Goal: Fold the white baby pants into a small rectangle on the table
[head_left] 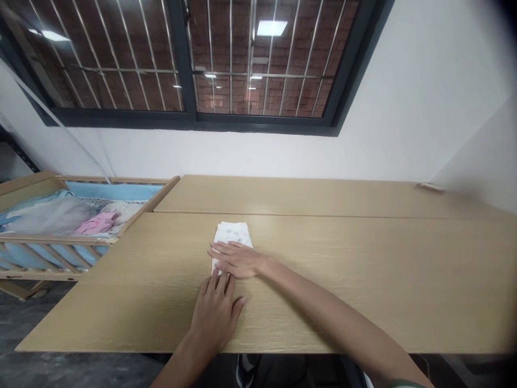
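Observation:
A small folded white cloth (233,231) with a faint print lies flat on the wooden table (343,269), left of its middle. My right hand (236,260) rests palm down across the cloth, its fingers stretched out to the left and hiding the cloth's middle. Just nearer to me, my left hand (218,307) lies on the table with its fingers stretched forward. Its fingertips touch the cloth's near edge, close to my right hand. Neither hand grips anything.
At the left, a wooden crib (76,245) with blue lining holds a pink cloth (98,222) and pale bedding. A barred window (262,123) is set in the white wall behind the table. A small flat object (430,187) lies at the table's far right.

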Demonstrator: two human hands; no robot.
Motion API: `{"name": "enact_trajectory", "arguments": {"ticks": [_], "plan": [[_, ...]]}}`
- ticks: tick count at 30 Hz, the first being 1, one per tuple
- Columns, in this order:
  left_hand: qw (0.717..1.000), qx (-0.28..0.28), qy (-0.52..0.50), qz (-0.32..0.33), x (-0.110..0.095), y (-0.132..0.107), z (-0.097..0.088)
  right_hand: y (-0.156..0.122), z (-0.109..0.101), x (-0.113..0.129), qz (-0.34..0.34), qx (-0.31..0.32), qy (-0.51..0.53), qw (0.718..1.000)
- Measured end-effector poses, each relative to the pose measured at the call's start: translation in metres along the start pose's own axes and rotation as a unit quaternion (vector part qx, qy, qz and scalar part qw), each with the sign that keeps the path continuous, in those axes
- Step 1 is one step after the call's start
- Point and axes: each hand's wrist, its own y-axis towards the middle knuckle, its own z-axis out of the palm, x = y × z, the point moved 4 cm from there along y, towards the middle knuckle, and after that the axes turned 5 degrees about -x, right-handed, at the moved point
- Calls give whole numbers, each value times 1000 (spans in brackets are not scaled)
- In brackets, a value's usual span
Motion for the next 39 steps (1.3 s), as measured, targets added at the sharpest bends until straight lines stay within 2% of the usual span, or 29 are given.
{"name": "enact_trajectory", "arguments": {"ticks": [6, 11, 13, 16, 19, 21, 23, 26, 29, 31, 33, 35, 39], "plan": [[1000, -15, 11, 4, 3, -2, 7, 26, -15, -49, 36, -45, -67, 996], [1000, -17, 10, 1, 1, -1, 7, 35, -20, -69, 52, -55, -100, 992], [1000, -17, 7, -1, 2, 1, 7, 36, -20, -70, 56, -68, -118, 989], [1000, 2, -18, 7, 14, 4, 7, 30, -23, -61, 45, -128, -156, 978], [994, 44, -93, 25, 40, 10, 5, 14, -34, -45, 51, -204, -165, 964], [988, 60, -140, 32, 61, 15, 4, -1, -43, -37, 82, -229, -121, 962], [985, 57, -160, 39, 77, 21, 4, -16, -49, -32, 108, -202, -34, 973], [983, 53, -164, 62, 87, 31, 9, -36, -53, -28, 124, -96, 75, 985], [977, 73, -188, 61, 88, 45, 11, -51, -50, -28, 123, 0, 93, 988], [968, 101, -226, 34, 91, 58, 8, -55, -45, -31, 109, 18, 92, 990], [952, 124, -279, -9, 98, 71, 5, -54, -40, -37, 106, -18, 105, 989], [930, 136, -337, -49, 108, 81, 2, -50, -38, -44, 112, -86, 138, 980], [889, 189, -411, -69, 122, 89, 6, -40, -39, -57, 101, -206, 189, 955]]}}
